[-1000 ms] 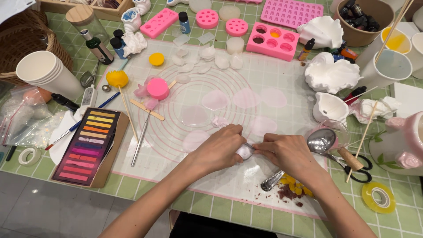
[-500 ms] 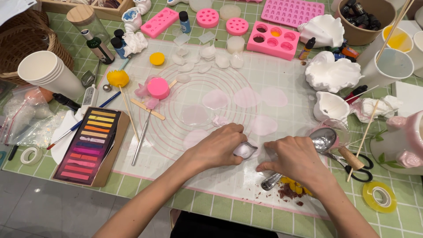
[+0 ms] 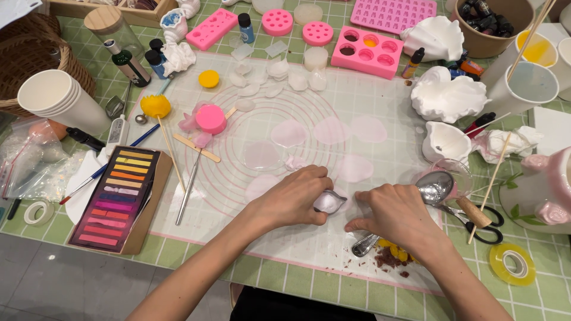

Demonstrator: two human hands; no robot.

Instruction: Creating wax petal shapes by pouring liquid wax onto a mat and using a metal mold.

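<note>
Small metal petal cutter (image 3: 331, 201): teardrop/petal-shaped, silver, thin-walled, open top, pointed end facing right. Sits flat on the translucent silicone mat (image 3: 333, 119) w/ pink printed circles & grid, near front-centre of mat, below the ring pattern. Pale pink-white clay (image 3: 326, 204) fills the inside of the cutter, soft sheen on top. Cutter is pressed down by left hand (image 3: 291, 199), fingers curled over its left edge & top; right hand (image 3: 395, 214) lies flat on mat just beside the pointed tip, fingertips near it, can't tell if touching.
</note>
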